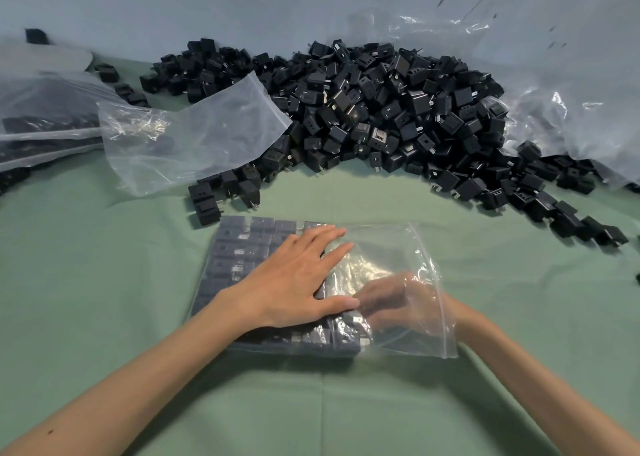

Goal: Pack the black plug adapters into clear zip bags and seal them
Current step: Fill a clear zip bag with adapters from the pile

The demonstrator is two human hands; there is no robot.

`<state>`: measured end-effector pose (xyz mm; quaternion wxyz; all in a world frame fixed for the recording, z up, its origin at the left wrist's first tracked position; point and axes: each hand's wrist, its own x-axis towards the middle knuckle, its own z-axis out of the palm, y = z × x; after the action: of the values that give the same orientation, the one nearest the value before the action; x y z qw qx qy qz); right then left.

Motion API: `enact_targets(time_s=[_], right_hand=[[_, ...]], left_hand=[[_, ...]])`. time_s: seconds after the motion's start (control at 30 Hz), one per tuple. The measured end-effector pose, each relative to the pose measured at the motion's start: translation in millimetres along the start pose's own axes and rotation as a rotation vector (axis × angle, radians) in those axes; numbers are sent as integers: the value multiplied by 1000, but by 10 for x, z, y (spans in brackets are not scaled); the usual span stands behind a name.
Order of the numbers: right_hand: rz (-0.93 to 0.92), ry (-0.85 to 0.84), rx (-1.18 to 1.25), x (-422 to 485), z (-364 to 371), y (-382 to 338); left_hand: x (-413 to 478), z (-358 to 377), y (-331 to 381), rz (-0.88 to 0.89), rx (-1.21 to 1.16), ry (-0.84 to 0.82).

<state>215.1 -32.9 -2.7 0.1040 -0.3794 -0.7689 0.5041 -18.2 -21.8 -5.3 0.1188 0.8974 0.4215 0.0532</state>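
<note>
A green cloth (104, 282) covers the work table, backed by a pale blue-grey wall (242, 5), as a person packs plug adapters by hand. A broad heap of loose black plug adapters (381, 116) stretches across the far side of the cloth and trails off toward the right edge, where crumpled clear plastic sheeting (571, 116) lies against it. At far left, filled bags (45, 126) of dark adapters are stacked flat, and an empty zip bag (194, 137) lies beside them, one corner resting on the heap. Near the person, the clear zip bag (408, 248) being packed lies flat on the cloth with its mouth to the right; its left half holds neat rows of packed adapters (239, 251), while its right half is slack and unfilled. The left hand (294, 279) lies flat on top of the bag over the rows, fingers straight and spread, pressing down. The right hand (391, 303) is inside the bag, reaching toward the adapters; seen blurred through the plastic, its grip cannot be told.
</note>
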Motion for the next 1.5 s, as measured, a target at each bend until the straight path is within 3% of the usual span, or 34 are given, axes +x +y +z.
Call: enact_targets(time_s=[0.07, 0.13, 0.17, 0.23, 0.3, 0.33, 0.43, 0.53, 0.6, 0.77, 0.93, 1.07, 1.2, 1.3, 1.4, 1.5], right_hand=[[123, -172, 66, -128, -267, 18], [240, -210, -53, -259, -694, -25], [284, -117, -112, -293, -923, -75], [311, 279, -222, -213, -1290, -219], [204, 679, -226, 130, -1440, -390], [131, 759, -259, 392, -1447, -469], [82, 593, -547, 1233, -1339, -604], [250, 379, -889, 1831, -1152, -510], [327, 448, -979, 2013, -1028, -401], [315, 666, -1051, 2042, -949, -328], [184, 480, -1070, 1924, -1029, -171], [239, 587, -1088, 2002, -982, -215], [303, 521, -972, 1900, -937, -340], [261, 436, -677, 1455, -985, -421], [227, 540, -445, 591, -1019, -313], [268, 605, -1, -284, -914, -38]], left_hand=[[1, 4, -4, -1, -8, -5], [6, 6, -9, -5, -23, -10], [8, 8, -12, -6, -29, -11], [15, 15, -20, -6, -37, -11], [21, 16, -27, -3, -45, -8], [24, 18, -28, -1, -46, -4], [27, 18, -30, 0, -41, 11], [22, 24, -29, 8, -41, 43], [23, 34, -31, 15, -39, 56], [28, 32, -23, 26, -41, 63], [25, 25, -20, 21, -61, 63], [24, 21, -22, 11, -65, 43], [18, 21, -20, 9, -63, 43], [21, 16, -22, 20, -48, 41], [23, 12, -21, 23, -61, 45], [28, 13, -18, 15, -72, 30]])
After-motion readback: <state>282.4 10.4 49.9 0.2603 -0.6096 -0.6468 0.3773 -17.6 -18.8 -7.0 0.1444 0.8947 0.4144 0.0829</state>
